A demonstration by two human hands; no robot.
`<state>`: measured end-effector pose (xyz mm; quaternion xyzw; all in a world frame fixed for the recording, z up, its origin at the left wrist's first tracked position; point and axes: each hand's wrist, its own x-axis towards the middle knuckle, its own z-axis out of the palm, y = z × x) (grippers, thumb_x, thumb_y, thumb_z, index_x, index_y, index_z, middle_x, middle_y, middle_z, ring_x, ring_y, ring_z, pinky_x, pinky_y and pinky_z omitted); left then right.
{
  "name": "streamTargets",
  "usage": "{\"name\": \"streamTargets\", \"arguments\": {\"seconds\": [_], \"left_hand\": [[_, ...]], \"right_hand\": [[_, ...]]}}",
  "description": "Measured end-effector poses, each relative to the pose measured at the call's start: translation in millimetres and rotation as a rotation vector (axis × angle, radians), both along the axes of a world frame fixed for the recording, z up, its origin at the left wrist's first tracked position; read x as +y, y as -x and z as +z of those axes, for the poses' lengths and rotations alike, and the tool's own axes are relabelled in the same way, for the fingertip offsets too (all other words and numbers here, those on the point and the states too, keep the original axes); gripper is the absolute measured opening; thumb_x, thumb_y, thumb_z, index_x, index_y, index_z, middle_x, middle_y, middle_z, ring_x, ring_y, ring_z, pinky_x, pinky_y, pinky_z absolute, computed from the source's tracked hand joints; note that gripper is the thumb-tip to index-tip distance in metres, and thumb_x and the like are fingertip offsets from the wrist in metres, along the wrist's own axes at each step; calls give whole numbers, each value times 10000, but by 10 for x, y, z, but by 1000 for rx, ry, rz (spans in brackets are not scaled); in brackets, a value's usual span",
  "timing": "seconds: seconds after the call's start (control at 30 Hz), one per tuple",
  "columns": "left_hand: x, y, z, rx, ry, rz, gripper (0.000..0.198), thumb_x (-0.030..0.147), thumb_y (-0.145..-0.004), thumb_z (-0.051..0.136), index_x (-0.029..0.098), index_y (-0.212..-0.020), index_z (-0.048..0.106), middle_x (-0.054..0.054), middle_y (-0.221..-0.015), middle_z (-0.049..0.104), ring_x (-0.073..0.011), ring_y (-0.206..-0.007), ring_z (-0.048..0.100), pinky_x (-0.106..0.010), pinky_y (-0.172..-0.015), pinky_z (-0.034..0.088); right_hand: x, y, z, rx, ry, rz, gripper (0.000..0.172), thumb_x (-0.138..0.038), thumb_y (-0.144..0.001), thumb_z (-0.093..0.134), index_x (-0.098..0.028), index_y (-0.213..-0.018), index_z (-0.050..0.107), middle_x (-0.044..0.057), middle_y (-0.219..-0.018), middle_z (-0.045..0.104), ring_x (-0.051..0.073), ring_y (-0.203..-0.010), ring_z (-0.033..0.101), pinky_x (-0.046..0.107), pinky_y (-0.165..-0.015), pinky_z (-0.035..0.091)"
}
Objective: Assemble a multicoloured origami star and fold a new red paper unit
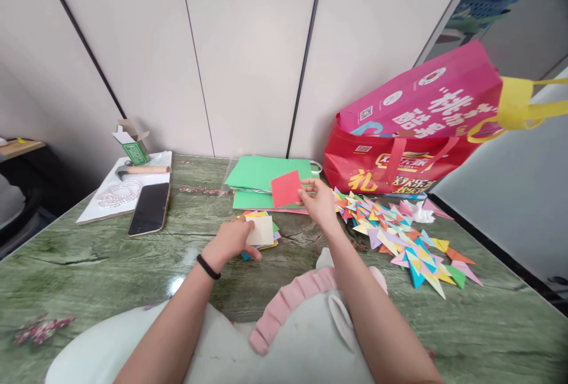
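Note:
A plain red paper square (286, 189) is pinched by its right edge between the thumb and fingers of my right hand (318, 199). It is held up in front of some larger green sheets (270, 172). Lower and to the left, my left hand (235, 238) rests at the left side of a small pile of coloured paper squares, topped by a cream paper square (261, 231). Its thumb is spread away from the fingers, which touch the pile and are partly hidden. To the right of my right hand lies a heap of folded paper triangles (399, 233) in many colours.
A phone (151, 209), a hammer (146, 170), a beaded string (119, 194) and a small open box (134, 146) are at the left. Red and pink bags (394, 162) stand against the wall on the right. A pale plush cushion (306, 336) lies under my forearms.

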<state>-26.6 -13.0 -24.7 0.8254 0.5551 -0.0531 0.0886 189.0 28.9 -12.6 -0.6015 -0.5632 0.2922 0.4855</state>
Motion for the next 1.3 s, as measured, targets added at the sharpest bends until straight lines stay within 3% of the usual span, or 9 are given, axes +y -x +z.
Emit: {"name": "streamTargets", "arguments": {"seconds": [0.17, 0.33, 0.4, 0.5, 0.63, 0.8, 0.9, 1.17, 1.3], "left_hand": [[27, 5, 1, -52, -44, 50, 591, 447, -570, 722, 166, -1065, 565, -144, -1073, 578, -304, -981, 550, -334, -720, 441], [89, -4, -5, -209, -118, 161, 315, 260, -693, 648, 165, -988, 594, -123, -1002, 634, -269, -928, 589, -328, -719, 451], [118, -30, 10, -438, -101, 266, 248, 236, -781, 547, 149, -1010, 581, -119, -928, 661, -235, -848, 623, -328, -704, 473], [138, -77, 67, -1034, 61, 443, 318, 304, -868, 407, 102, -1091, 510, -131, -871, 670, -188, -698, 652, -309, -581, 528], [103, -107, 139, -1500, 331, 464, 352, 342, -771, 585, 104, -1026, 535, -75, -768, 671, -150, -591, 638, -297, -515, 566], [71, -121, 129, -1509, 371, 438, 282, 232, -676, 677, 88, -902, 593, -39, -632, 657, -119, -453, 590, -235, -394, 519], [86, -97, 121, -1500, 325, 448, 245, 236, -687, 654, 91, -875, 595, -83, -720, 691, -145, -482, 630, -207, -368, 479], [130, 16, 150, -1674, -11, 605, 157, 250, -774, 568, 106, -837, 563, -76, -768, 689, -125, -551, 644, -246, -554, 534], [107, -51, 174, -1766, 289, 582, 211, 303, -811, 554, 95, -848, 561, -119, -824, 687, -167, -726, 668, -304, -709, 535]], "right_hand": [[53, 20, -160, 61, 190, 93, 246, -78, -694, 535, -148, -928, 562, 49, -849, 613, 101, -493, 618, 224, -477, 522], [22, 74, -199, 61, 234, 192, 173, -36, -634, 570, -139, -766, 612, 56, -856, 623, 99, -523, 590, 227, -461, 537], [-9, 102, -169, 116, 191, 228, 169, -75, -640, 578, -147, -790, 611, 44, -876, 624, 90, -551, 579, 221, -483, 543], [-71, 140, -139, 227, 105, 266, 161, -172, -652, 579, -154, -810, 605, 31, -882, 629, 82, -556, 569, 219, -503, 537], [-163, 207, -180, 243, 62, 294, 203, -251, -653, 568, -156, -829, 605, 26, -771, 640, 88, -493, 558, 231, -493, 501], [-253, 235, -283, 281, 74, 298, 265, -285, -651, 544, -156, -871, 619, 21, -712, 632, 110, -498, 570, 245, -505, 482], [-314, 151, -355, 265, 105, 214, 266, -275, -645, 528, -156, -861, 627, 17, -679, 625, 115, -478, 560, 246, -495, 466], [-445, 6, -379, 208, 95, 113, 267, -250, -657, 510, -155, -876, 630, 33, -704, 641, 122, -491, 553, 254, -495, 469], [-455, 99, -279, 434, 37, 135, 310, -318, -637, 567, -160, -899, 614, 43, -799, 639, 126, -597, 568, 257, -554, 498]]}}
